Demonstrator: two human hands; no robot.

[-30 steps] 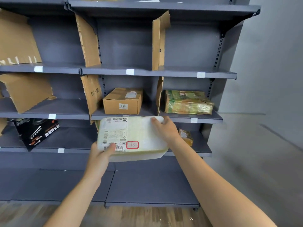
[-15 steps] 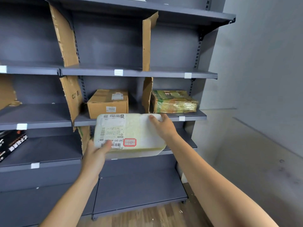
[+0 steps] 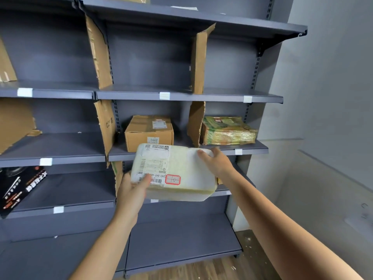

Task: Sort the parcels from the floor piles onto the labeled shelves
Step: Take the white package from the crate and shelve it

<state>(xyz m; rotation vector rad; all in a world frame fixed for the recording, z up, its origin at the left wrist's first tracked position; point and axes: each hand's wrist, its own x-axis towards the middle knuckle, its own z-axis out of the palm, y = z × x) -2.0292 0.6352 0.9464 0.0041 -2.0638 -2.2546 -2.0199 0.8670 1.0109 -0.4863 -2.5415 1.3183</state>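
Head view | parcel (image 3: 181,170) held in air before the shelves (image 3: 181,96) | left hand (image 3: 131,190) grips its near left corner | right hand (image 3: 217,162) grips its far right edge | box (image 3: 149,132) on shelf behind.

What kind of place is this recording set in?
Likely a parcel storage or sorting room: grey metal shelving with white edge tags, cardboard dividers, and a white parcel and brown box bearing shipping labels.

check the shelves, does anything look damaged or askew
The cardboard divider left of the brown cardboard box has a torn, ragged edge; the divider beside the green-wrapped parcel is ripped too. The black box on the lower left shelf sits tilted.
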